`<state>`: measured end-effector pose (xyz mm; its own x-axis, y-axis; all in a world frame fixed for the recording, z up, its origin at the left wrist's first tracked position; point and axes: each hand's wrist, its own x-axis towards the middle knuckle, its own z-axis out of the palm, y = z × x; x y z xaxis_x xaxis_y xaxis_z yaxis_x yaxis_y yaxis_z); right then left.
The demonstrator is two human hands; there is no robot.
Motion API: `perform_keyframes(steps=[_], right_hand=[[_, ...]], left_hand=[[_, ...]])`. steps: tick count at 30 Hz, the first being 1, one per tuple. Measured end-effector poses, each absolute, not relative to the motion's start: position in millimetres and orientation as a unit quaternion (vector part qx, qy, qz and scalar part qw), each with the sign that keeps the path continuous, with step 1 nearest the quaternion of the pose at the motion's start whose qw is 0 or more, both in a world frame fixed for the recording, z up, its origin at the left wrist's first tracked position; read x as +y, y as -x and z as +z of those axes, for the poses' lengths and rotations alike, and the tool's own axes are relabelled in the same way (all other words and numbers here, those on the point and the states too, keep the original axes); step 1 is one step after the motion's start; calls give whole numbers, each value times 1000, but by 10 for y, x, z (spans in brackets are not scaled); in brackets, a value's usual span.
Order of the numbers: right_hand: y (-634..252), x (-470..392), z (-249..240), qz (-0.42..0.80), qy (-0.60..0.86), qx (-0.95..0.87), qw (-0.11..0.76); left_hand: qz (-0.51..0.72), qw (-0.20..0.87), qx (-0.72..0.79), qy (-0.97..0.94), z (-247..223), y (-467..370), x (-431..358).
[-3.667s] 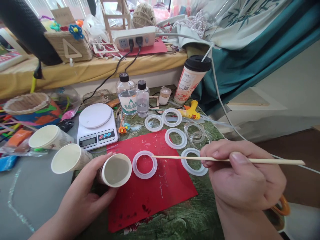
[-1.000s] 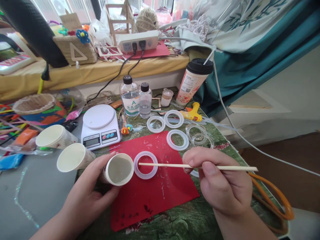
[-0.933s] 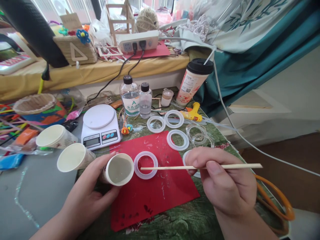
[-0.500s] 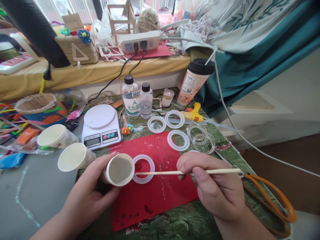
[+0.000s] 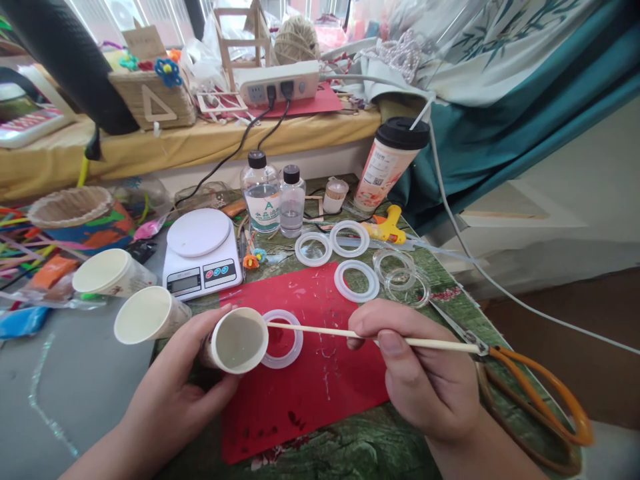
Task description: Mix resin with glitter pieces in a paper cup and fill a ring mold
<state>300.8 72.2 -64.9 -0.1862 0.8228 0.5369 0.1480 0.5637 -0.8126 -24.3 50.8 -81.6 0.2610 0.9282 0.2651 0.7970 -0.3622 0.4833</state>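
A paper cup with cloudy liquid in it is wrapped by the fingers of my left hand and tilts toward me. My right hand pinches a thin wooden stick, which points left with its tip at the cup's right rim. Partly behind the cup, a translucent ring-shaped silicone mold lies on a red sheet. Whether the stick's tip touches the cup or hangs over the mold I cannot tell.
More ring molds and clear rings lie beyond the sheet. Orange-handled scissors rest at the right. Two paper cups and a white digital scale stand left. Behind are two bottles, a lidded drink cup and a yellow glue gun.
My right hand has shifted slightly left. The stick's tip has risen from the mold's lower left to the upper part near the cup's rim. The left hand and cup are nearly still.
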Motion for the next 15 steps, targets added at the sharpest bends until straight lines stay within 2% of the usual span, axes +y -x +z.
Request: perform_keyframes(steps=[7,15], right_hand=[[-2994,684,-714,241,422,-645,589],[-3009,674,-740,195,414,-613,644]], left_hand=[[261,132,545,-785,-801,235,526],[250,122,541,-794,-777,226,532]])
